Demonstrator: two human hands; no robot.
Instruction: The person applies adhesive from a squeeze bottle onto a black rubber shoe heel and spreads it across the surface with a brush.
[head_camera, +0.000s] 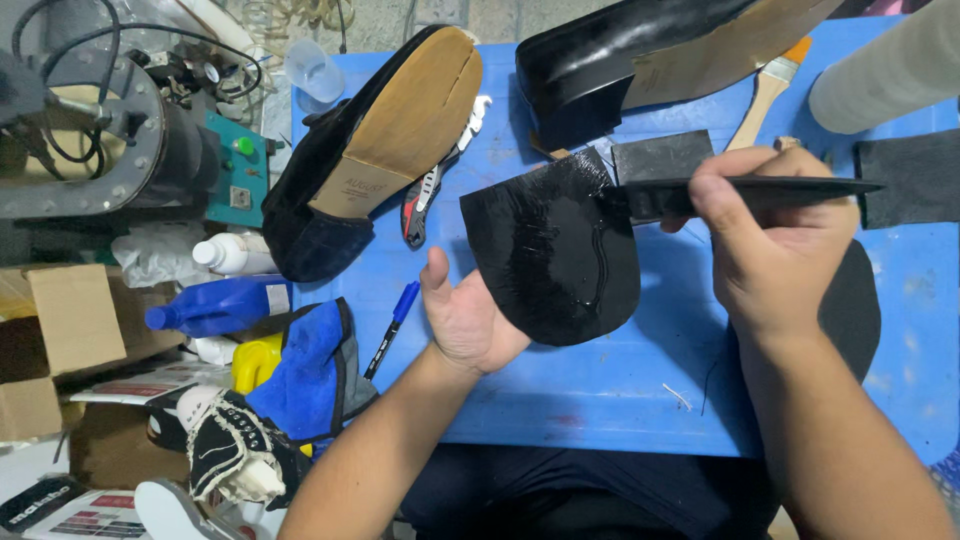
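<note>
My left hand (468, 318) holds up a glossy black rubber half-sole piece (555, 250) by its left edge, over a blue work table (600, 390). My right hand (775, 250) grips a flat black brush-like tool (760, 192), whose tip touches the half-sole's upper right edge. A dark shoe (365, 160) lies sole-up on the table to the left, showing a tan leather sole. A second black shoe (640, 60) lies sole-up at the top.
A paintbrush with a wooden handle (765, 90) and black rubber pieces (915, 180) lie at the top right. A blue marker (392, 328), a blue cloth (310, 370), plastic bottles (220, 305), a cardboard box (60, 330) and a grey machine (100, 130) are at the left.
</note>
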